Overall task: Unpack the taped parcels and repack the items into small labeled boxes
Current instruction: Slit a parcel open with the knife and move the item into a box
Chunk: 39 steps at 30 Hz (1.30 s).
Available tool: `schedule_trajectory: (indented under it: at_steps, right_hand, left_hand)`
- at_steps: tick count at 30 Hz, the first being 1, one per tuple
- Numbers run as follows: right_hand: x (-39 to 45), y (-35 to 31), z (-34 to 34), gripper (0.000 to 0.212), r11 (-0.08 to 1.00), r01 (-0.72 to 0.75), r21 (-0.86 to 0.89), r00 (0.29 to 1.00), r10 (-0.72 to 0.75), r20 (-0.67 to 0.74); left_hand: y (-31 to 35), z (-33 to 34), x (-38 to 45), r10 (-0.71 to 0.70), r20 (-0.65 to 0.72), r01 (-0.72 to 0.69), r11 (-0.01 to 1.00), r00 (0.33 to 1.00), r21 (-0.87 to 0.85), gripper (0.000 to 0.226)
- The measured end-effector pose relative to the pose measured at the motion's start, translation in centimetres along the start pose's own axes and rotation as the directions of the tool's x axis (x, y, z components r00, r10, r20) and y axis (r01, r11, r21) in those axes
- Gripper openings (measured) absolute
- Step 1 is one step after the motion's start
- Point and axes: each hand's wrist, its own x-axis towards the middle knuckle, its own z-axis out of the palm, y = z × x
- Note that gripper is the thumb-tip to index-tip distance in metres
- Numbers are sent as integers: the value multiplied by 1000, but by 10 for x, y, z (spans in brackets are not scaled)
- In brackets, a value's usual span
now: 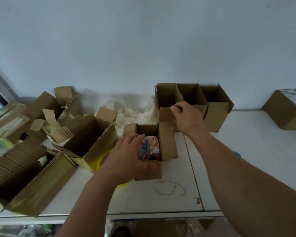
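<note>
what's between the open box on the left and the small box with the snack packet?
A yellow tape roll, partly hidden by the left hand, head view.

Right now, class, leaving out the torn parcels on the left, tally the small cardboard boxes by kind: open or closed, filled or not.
Open box holding a packet: 1
Open back-row boxes, nothing showing inside: 3
Closed labelled box: 1
Total: 5
</note>
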Motion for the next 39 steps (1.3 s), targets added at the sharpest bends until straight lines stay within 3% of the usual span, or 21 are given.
schedule_trajectory:
  at_steps: [5,11,17,23,28,35,39]
  right_hand:
    - [-16,-7,-22,26,993,74,92,995,-67,-76]
    - [-64,-19,-57,25,977,154,148,971,-122,-206]
    - [-122,-15,-88,27,983,109,149,949,-58,-310]
    - [-173,11,-87,22,988,13,156,960,32,-278]
    - [-191,30,-89,32,990,-72,122,962,101,-252]
    - [-210,46,-74,30,984,-169,49,982,172,-73]
    - [-213,47,-68,32,984,-175,-46,984,174,-26]
  left_hand:
    - [2,3,-1,-28,-17,29,999,999,40,102]
    - [11,1,-9,36,-94,-32,999,995,44,100]
    - [13,6,-18,53,1,-52,976,999,214,103]
    - [20,18,-21,13,-40,-4,977,999,212,101]
    - [26,25,-24,13,-92,6,980,996,197,90]
    - [30,36,-30,11,-135,10,988,991,155,85]
    - [35,46,-37,34,-177,7,974,984,225,91]
